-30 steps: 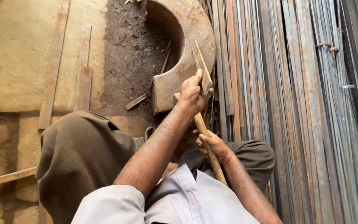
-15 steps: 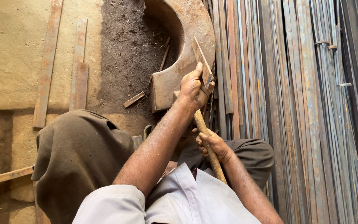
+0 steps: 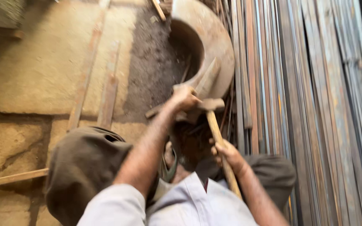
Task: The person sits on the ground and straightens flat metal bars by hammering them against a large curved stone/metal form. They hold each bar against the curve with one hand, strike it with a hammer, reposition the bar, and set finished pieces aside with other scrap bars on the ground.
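A bundle of long metal strips (image 3: 315, 104) lies along the right side. Beside it on the ground stands a large curved rusty metal block (image 3: 214, 54), hollowed on its left. A flat metal strip (image 3: 208, 79) rests slanted against the block's lower edge. The hammer (image 3: 216, 125) has its wooden handle running down toward the person, its head touching the strip's lower end. The left hand (image 3: 184, 97) has its grip closed on the strip (view blurred). The right hand (image 3: 228, 154) grips the handle.
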